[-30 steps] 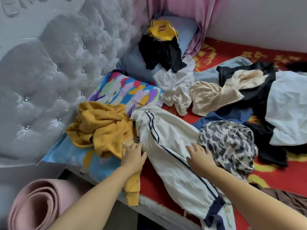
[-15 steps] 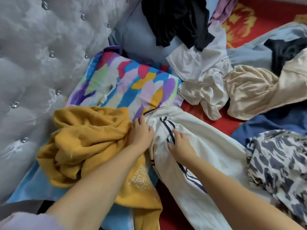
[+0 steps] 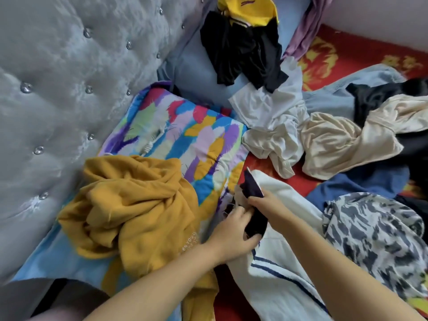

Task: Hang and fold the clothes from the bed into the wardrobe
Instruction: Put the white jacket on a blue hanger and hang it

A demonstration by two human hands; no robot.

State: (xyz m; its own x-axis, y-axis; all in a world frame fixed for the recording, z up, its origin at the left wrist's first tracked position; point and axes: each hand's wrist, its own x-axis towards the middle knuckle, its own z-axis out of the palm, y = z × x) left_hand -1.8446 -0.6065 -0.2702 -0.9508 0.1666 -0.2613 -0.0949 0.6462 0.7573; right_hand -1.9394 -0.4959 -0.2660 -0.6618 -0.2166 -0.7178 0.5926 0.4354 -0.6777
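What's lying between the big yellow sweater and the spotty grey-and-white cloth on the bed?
In the head view, the white trousers with navy stripes lie between the yellow sweater and the spotty cloth. Both hands, left and right, grip their dark waistband.

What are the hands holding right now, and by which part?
Both the left hand and the right hand grip the white striped garment at its dark waistband end.

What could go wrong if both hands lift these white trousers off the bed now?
Both the left hand and right hand grip only the dark waistband of the white trousers, so the long legs may drag. The mustard sweater lies against them and could get pulled along. The patterned garment overlaps their right edge and may slide too.
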